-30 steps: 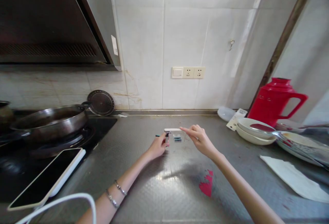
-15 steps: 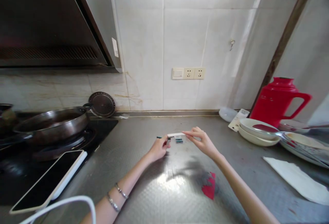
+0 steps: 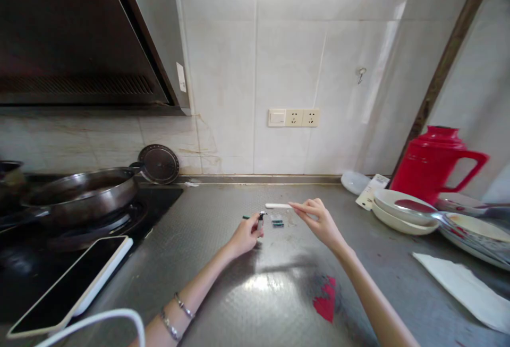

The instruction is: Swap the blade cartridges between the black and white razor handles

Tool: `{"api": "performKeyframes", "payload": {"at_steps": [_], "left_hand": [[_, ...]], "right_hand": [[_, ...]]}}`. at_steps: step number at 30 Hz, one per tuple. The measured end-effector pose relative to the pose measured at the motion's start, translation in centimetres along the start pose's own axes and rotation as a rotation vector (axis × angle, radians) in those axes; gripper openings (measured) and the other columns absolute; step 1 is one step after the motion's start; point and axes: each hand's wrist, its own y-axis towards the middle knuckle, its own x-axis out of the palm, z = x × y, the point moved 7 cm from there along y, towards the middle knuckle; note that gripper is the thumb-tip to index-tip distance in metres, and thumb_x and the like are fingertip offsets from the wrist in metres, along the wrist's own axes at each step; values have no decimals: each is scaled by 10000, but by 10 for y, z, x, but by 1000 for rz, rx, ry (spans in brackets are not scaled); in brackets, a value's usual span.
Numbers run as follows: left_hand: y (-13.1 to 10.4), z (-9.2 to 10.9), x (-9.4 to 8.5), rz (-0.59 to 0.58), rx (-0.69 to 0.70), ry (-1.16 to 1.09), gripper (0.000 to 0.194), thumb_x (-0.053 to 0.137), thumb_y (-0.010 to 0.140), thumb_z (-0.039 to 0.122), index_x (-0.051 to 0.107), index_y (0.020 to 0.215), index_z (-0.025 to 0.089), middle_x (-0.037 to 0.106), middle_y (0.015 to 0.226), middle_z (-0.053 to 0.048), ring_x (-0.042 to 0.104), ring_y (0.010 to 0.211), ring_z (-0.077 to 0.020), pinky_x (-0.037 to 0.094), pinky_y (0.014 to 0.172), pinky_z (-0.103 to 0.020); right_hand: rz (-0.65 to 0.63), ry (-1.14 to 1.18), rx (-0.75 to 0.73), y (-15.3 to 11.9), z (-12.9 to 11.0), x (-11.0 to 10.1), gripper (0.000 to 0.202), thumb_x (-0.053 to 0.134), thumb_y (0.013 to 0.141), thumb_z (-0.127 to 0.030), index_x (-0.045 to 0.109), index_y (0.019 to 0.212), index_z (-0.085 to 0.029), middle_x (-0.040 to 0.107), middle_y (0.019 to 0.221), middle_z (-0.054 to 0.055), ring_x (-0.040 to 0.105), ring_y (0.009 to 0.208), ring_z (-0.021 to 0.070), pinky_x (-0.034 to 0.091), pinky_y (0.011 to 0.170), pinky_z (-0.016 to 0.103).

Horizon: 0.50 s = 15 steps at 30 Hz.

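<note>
My left hand [image 3: 244,237] is closed around a small upright object [image 3: 260,220] with a silver-and-black top; its lower part is hidden by my fingers, and its kind is unclear. A short dark green end [image 3: 246,218] shows beyond those fingers; I cannot tell whether my hand holds it. My right hand [image 3: 320,220] pinches one end of a slim white stick [image 3: 277,206], which points left above the counter. Small dark teal pieces [image 3: 278,224] lie on the metal counter [image 3: 215,209] between my hands.
At left are a white-edged phone [image 3: 67,288], a white cable [image 3: 119,312] and a pan [image 3: 85,190] on the stove. A red thermos jug [image 3: 432,163], stacked bowls [image 3: 402,219] and a white paper [image 3: 462,286] stand or lie at right. A red patch [image 3: 326,302] marks the front counter.
The white stick's left end has come away from the object in my left hand, leaving a gap. My left hand is slightly lower in view, and the whole view has shifted a little.
</note>
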Motion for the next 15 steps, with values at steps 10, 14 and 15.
{"api": "performKeyframes", "payload": {"at_steps": [10, 14, 15], "left_hand": [[-5, -1, 2, -32, 1, -13, 213, 562, 728, 170, 543, 939, 158, 601, 704, -16, 568, 663, -141, 415, 657, -237], [-7, -2, 4, -49, 9, 21, 218, 538, 730, 145, 542, 947, 158, 589, 685, -8, 564, 650, -136, 411, 642, -232], [-7, -2, 5, -57, 12, 28, 231, 533, 732, 142, 541, 962, 158, 593, 692, -10, 565, 652, -136, 412, 643, -233]], "right_hand": [[-51, 52, 4, -4, 0, 8, 316, 460, 880, -409, 659, 1093, -286, 558, 696, 46, 470, 764, 202, 399, 723, 322], [-109, 108, -33, -5, -6, 15, 294, 482, 872, -402, 664, 1078, -297, 567, 721, 43, 471, 788, 198, 405, 735, 313], [-79, 107, -24, -5, -6, 14, 295, 478, 875, -398, 666, 1077, -293, 565, 718, 43, 471, 786, 199, 404, 737, 314]]}}
